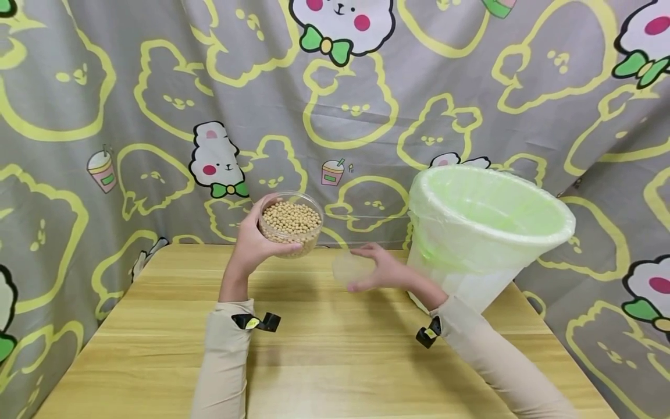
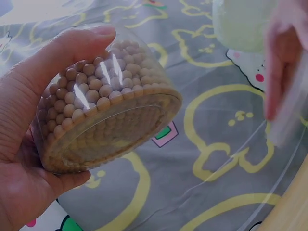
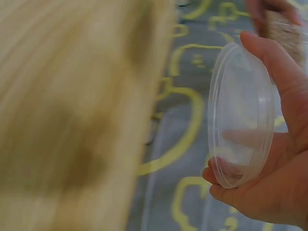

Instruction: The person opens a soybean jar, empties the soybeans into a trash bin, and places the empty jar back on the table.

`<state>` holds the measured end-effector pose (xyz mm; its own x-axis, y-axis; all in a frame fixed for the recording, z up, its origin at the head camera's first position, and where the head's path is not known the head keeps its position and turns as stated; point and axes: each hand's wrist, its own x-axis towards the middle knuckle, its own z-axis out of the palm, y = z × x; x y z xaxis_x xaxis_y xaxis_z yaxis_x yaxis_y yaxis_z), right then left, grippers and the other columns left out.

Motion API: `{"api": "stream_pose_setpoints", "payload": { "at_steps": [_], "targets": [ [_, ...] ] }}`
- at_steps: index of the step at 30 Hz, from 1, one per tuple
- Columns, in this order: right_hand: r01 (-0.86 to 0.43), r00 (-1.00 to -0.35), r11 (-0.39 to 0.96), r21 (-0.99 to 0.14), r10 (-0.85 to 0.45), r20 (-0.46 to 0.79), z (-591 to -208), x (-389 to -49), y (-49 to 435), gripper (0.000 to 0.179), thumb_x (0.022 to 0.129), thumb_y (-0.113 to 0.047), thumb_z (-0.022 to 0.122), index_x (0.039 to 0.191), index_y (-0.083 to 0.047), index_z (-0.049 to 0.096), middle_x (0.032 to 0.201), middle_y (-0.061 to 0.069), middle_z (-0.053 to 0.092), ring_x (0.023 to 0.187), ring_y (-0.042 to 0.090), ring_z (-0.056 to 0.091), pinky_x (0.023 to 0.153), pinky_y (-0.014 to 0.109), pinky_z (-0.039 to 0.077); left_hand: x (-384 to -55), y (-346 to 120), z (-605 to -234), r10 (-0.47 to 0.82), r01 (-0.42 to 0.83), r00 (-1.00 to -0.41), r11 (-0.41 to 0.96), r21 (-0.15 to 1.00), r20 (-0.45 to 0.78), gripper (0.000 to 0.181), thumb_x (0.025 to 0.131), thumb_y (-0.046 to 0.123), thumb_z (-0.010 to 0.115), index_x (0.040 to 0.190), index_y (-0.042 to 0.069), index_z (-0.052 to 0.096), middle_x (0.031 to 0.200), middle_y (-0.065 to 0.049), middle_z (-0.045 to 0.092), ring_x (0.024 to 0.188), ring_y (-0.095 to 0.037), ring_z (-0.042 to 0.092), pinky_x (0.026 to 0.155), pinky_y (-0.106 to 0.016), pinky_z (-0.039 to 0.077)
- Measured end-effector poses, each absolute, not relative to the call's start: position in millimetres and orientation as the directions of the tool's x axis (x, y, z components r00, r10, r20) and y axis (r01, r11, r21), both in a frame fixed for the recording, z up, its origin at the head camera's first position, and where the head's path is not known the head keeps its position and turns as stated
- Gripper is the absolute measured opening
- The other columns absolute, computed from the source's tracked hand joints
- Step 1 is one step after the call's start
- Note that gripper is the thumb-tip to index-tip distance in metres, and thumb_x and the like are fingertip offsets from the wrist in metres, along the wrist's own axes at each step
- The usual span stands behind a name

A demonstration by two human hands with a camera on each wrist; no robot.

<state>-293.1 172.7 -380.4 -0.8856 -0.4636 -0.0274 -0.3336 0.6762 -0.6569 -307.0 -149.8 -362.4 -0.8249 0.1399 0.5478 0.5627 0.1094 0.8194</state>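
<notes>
My left hand (image 1: 255,235) grips a round clear plastic tub (image 2: 110,103) by its side, thumb and fingers around the wall, and holds it above the table. Packed inside are small round tan beans (image 1: 291,219) that look like soybeans; the tub's top is uncovered and tilted toward the head camera. To the right of it, my right hand (image 1: 384,269) pinches a translucent round lid (image 3: 240,115) by its rim between thumb and fingers. The lid is apart from the tub, held in the air, and blurred in the head view.
A white bin (image 1: 460,279) with a pale green bag over its rim stands at the table's right back, close beside my right forearm. The wooden table (image 1: 314,355) ends against a grey patterned curtain (image 1: 361,122) at the back and sides.
</notes>
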Motion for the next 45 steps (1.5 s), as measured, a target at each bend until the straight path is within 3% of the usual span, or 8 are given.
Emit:
{"api": "stream_pose_setpoints", "payload": {
  "at_steps": [6,11,15,20,24,32,45],
  "targets": [
    [-0.342,-0.870,0.709,-0.617,-0.486,-0.076,-408,-295,175,0.102,0.069,-0.044,0.093,0.150,-0.002,0.049,0.149,0.028,0.042,0.135,0.044,0.047,0.109,0.058,0.045,-306,-145,-363,0.152,0.569,-0.821,0.126,0.813,0.551,0.106,0.060,0.002,0.098,0.151,0.014,0.045,0.149,-0.016,0.049,0.132,-0.023,0.050,0.105,-0.022,0.046],
    [-0.336,-0.865,0.725,-0.601,-0.490,-0.107,-426,-295,174,0.103,0.069,-0.044,0.093,0.150,-0.001,0.048,0.148,0.029,0.042,0.134,0.044,0.047,0.109,0.057,0.046,-307,-142,-364,0.157,0.566,-0.823,0.139,0.813,0.546,0.107,0.058,0.003,0.098,0.151,0.015,0.045,0.148,-0.012,0.050,0.132,-0.024,0.052,0.110,-0.032,0.046],
    [-0.363,-0.859,0.721,-0.590,-0.504,-0.089,-437,-295,173,0.101,0.068,-0.042,0.094,0.147,0.003,0.050,0.146,0.032,0.044,0.132,0.045,0.048,0.108,0.057,0.046,-308,-140,-365,0.160,0.567,-0.822,0.140,0.812,0.547,0.109,0.057,0.004,0.099,0.151,0.016,0.045,0.149,-0.016,0.050,0.132,-0.025,0.052,0.112,-0.041,0.045],
    [-0.378,-0.853,0.717,-0.586,-0.516,-0.081,-447,-297,173,0.102,0.068,-0.042,0.094,0.146,0.006,0.050,0.146,0.034,0.042,0.134,0.047,0.046,0.109,0.059,0.045,-309,-140,-366,0.159,0.564,-0.824,0.139,0.814,0.544,0.110,0.057,0.003,0.099,0.152,0.014,0.044,0.149,-0.016,0.049,0.132,-0.025,0.051,0.113,-0.045,0.044],
    [-0.362,-0.861,0.736,-0.572,-0.499,-0.097,-452,-299,174,0.103,0.069,-0.043,0.094,0.148,0.005,0.048,0.148,0.034,0.041,0.135,0.048,0.046,0.110,0.059,0.044,-308,-142,-365,0.157,0.564,-0.824,0.142,0.814,0.544,0.108,0.058,0.004,0.099,0.152,0.015,0.045,0.148,-0.013,0.050,0.132,-0.025,0.051,0.112,-0.042,0.044],
    [-0.375,-0.868,0.749,-0.546,-0.490,-0.076,-463,-299,177,0.106,0.066,-0.042,0.096,0.149,0.003,0.047,0.143,0.032,0.045,0.128,0.043,0.052,0.107,0.055,0.048,-308,-146,-363,0.149,0.563,-0.825,0.135,0.815,0.545,0.106,0.059,0.003,0.098,0.150,0.017,0.045,0.149,-0.014,0.049,0.131,-0.022,0.050,0.106,-0.025,0.046],
    [-0.407,-0.866,0.758,-0.510,-0.498,-0.050,-471,-302,180,0.110,0.066,-0.045,0.095,0.154,-0.004,0.043,0.149,0.032,0.041,0.134,0.046,0.047,0.110,0.057,0.045,-308,-146,-363,0.148,0.555,-0.831,0.143,0.819,0.537,0.106,0.060,0.004,0.098,0.151,0.019,0.045,0.149,-0.010,0.049,0.132,-0.021,0.049,0.105,-0.027,0.047]
  ]
}}
